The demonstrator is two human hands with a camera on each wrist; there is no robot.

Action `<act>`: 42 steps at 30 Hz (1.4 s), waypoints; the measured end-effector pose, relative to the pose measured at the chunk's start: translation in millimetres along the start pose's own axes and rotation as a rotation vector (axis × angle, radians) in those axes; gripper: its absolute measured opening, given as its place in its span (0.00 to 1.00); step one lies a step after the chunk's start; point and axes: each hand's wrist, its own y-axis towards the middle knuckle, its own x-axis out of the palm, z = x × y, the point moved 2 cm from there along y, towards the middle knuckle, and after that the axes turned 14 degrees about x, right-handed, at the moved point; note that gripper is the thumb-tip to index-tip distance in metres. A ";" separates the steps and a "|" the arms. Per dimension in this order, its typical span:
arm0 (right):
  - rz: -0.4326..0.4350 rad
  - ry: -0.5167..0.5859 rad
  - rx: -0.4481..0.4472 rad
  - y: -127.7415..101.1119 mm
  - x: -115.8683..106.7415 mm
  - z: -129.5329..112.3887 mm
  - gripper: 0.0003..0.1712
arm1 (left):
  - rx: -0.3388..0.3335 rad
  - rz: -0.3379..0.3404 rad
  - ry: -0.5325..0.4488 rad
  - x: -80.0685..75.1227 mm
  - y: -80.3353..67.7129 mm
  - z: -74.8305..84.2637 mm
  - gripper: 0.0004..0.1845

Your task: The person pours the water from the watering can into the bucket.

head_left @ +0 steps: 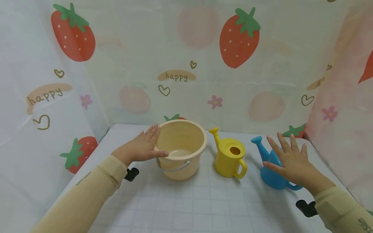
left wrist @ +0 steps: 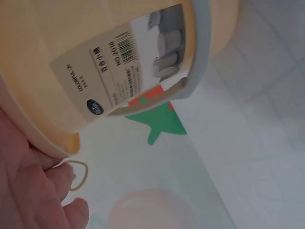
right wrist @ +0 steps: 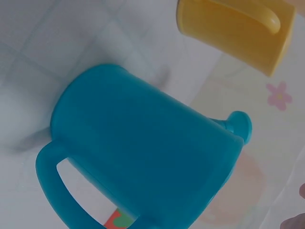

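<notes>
Head cam: the left hand (head_left: 142, 147) is resting flat against the rim of the cream bucket (head_left: 180, 149), fingers straight, thumb lying along the edge. The right hand (head_left: 289, 160) is hovering over the blue watering can (head_left: 271, 168), fingers spread wide, gripping nothing. A yellow watering can (head_left: 230, 158) is sitting between them on the checked desk (head_left: 198, 200).

Left wrist cam: the bucket's barcode label (left wrist: 119, 71) and grey handle (left wrist: 198, 57) are filling the shot, fingers (left wrist: 33, 191) touching the rim.

Right wrist cam: the blue can is standing just beside the yellow one, apart.
</notes>
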 end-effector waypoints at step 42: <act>-0.013 0.243 -0.010 4.1 6.4 -16.1 0.52 | -0.013 -0.034 -0.043 -0.3 4.9 0.8 0.63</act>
